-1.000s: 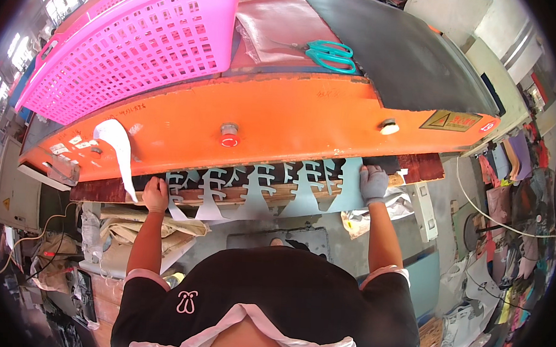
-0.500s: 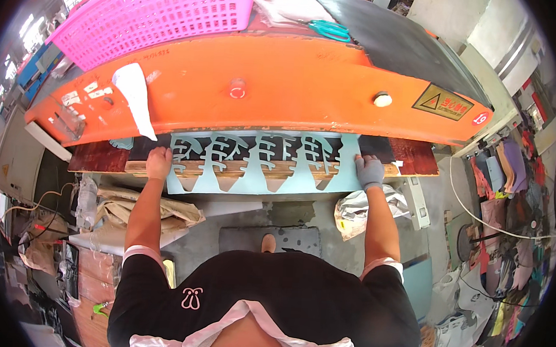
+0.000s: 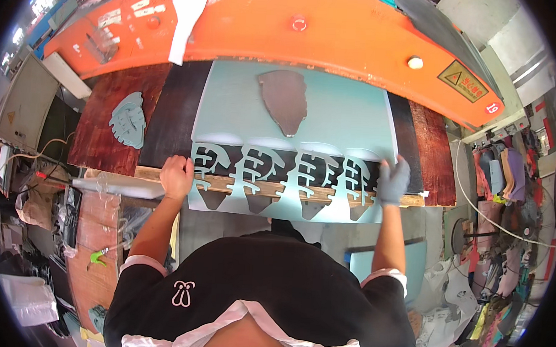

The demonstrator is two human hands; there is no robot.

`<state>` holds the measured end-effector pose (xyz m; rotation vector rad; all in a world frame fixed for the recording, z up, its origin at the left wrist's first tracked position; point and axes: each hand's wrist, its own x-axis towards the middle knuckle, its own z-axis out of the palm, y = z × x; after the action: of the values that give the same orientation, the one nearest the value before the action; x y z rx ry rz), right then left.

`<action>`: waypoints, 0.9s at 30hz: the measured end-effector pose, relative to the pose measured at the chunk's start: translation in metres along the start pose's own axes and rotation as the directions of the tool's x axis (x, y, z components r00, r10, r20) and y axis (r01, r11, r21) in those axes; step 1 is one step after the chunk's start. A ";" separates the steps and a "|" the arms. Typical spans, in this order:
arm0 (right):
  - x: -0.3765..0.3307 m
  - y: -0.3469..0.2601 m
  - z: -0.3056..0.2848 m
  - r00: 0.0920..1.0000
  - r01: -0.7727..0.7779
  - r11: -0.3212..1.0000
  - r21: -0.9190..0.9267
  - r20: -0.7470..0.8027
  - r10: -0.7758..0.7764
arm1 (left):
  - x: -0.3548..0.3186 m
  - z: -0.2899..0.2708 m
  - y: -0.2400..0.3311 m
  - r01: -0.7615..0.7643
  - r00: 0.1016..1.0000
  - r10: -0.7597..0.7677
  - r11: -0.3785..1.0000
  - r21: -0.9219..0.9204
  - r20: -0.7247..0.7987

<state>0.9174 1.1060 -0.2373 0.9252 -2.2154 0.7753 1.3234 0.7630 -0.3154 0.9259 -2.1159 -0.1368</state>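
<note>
A light blue-green sheet with a row of hand-like cut-out openings along its near part lies on the board and hangs over its front edge. My left hand is closed at the sheet's left edge, fingers curled and thumb against it. At the right edge my right hand, in a grey glove, rests with thumb and fingers apart, slightly blurred. A flat grey-brown tapered piece sits on the uncut part of the sheet. Left of the sheet lie blue-green cut pieces, looking stacked.
An orange machine beam spans the far side, with a white paper strip hanging on it. Dark red boards flank the black work surface. Coloured material pieces hang at the right. A green-handled tool lies lower left.
The sheet has come toward me from under the orange beam, baring its uncut part and the grey-brown piece. The head view has shifted. My right hand's fingers have spread.
</note>
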 end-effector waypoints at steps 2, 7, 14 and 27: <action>0.000 -0.062 0.024 0.996 0.076 0.971 0.228 0.018 -0.082 | -0.030 -0.018 0.002 0.002 1.000 -0.002 1.000 -0.015 0.013; -0.005 -0.217 0.076 0.864 0.084 0.978 0.191 0.476 -0.167 | -0.081 -0.052 0.009 -0.008 1.000 0.009 0.999 -0.040 0.023; -0.031 -0.258 0.048 0.713 0.034 0.997 -0.073 0.701 0.027 | -0.136 -0.083 0.013 -0.021 0.999 0.022 0.998 -0.058 0.023; -0.033 -0.162 0.007 0.927 -0.203 0.862 0.464 0.376 0.015 | -0.169 -0.102 0.014 -0.020 0.999 0.024 0.996 -0.088 0.040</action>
<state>1.0581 1.0198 -0.2205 1.2779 -2.4468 1.3736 1.4570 0.9045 -0.3492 0.8544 -2.1397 -0.2375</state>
